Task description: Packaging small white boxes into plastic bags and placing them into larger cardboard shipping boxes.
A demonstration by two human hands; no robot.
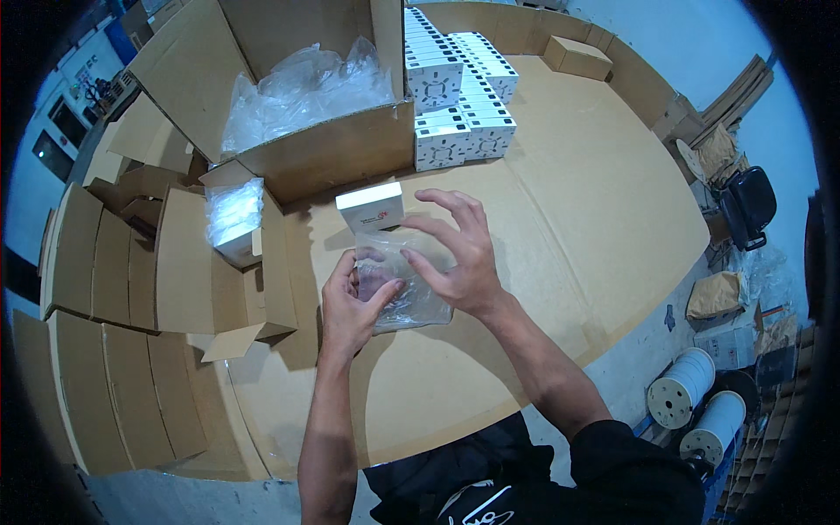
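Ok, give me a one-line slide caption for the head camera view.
Left hand holding a clear plastic bag, right hand spread close by, a small white box just beyond.

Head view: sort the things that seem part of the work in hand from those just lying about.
Likely part of it:
clear plastic bag, in the left hand
small white box, just beyond the bag
stacked white boxes
large open carton of clear plastic

Apparently just lying about:
white spools
black chair
small closed carton

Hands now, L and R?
Left hand: holding clear bag.
Right hand: open, at the bag; can't tell if touching.
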